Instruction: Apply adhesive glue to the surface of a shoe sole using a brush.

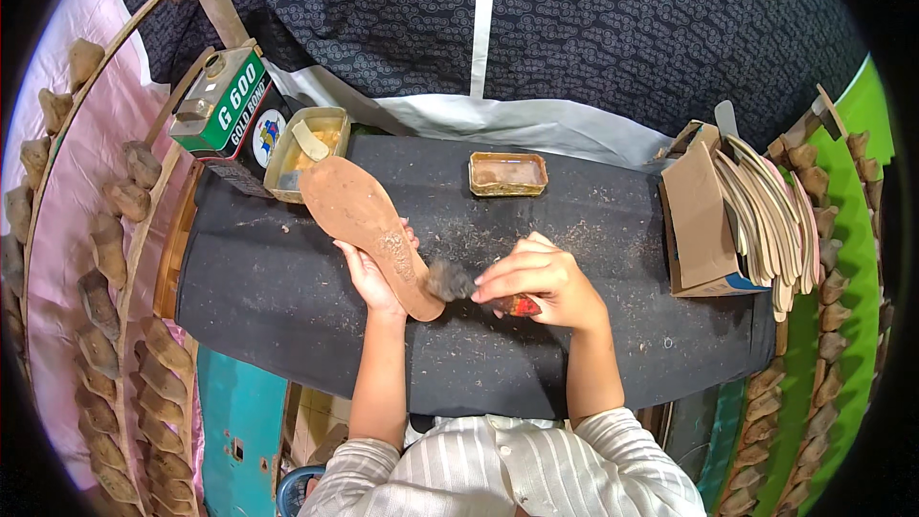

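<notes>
A brown shoe insole (356, 206) lies tilted across my left hand (367, 273), whose fingers close round its narrower part from both edges. Stamped or wrinkled marks show near its heel end. Between the fingers of my right hand (546, 282) is a brush (520, 305) with a red handle and dark, worn bristles. The bristle end (448, 280) is at the edge of the insole's heel; whether it touches cannot be made out. Beyond the hands stands a small rectangular tin (507, 174) holding a cloudy brownish liquid.
A green and white metal can (230, 120) stands at the back left, beside an open container (311, 148) with a spatula-like piece in it. At the right, a cardboard box (699, 220) holds several insoles (766, 211). Racks of shoe lasts (100, 306) flank the black cloth-covered table (593, 345).
</notes>
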A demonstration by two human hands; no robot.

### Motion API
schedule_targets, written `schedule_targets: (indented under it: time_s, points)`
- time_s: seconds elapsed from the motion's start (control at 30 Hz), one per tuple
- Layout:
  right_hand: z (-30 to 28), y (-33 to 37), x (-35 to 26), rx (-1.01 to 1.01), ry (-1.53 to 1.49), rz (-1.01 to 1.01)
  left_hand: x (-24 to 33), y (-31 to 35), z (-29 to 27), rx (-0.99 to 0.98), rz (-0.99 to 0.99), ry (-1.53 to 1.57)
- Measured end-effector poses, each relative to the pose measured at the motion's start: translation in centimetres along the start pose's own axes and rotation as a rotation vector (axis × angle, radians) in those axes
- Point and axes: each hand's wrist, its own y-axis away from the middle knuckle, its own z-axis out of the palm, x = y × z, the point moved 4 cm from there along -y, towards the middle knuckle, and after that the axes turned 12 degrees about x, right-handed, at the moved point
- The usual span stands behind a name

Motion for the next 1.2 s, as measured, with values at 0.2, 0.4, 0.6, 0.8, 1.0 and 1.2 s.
schedule_targets:
  time_s: [0.2,0.4,0.6,0.8,1.0,1.2]
  points:
    - [0.7,-0.4,0.2,0.227,0.129,-0.067,-0.4,0.7,1.3,0.218,0.082,-0.134]
    - [0.2,0.1,0.3,0.053,0.023,-0.089,-0.3,0.4,0.8,-0.031,-0.024,-0.025]
    - [-0.9,0.4,0.6,-0.075,-0.044,0.035,-0.4,0.6,1.1,0.045,-0.015,-0.108]
    - [-2.1,0.3,1.5,0.207,0.007,0.015,-0.5,0.6,0.8,-0.014,-0.041,-0.079]
    - [-0.8,-0.4,0.2,0.459,0.072,-0.101,-1.3,1.1,0.9,0.26,-0.064,-0.102]
    - [0.3,-0.4,0.0,0.447,0.166,-0.083,-1.8,2.1,2.3,0.006,-0.147,-0.166]
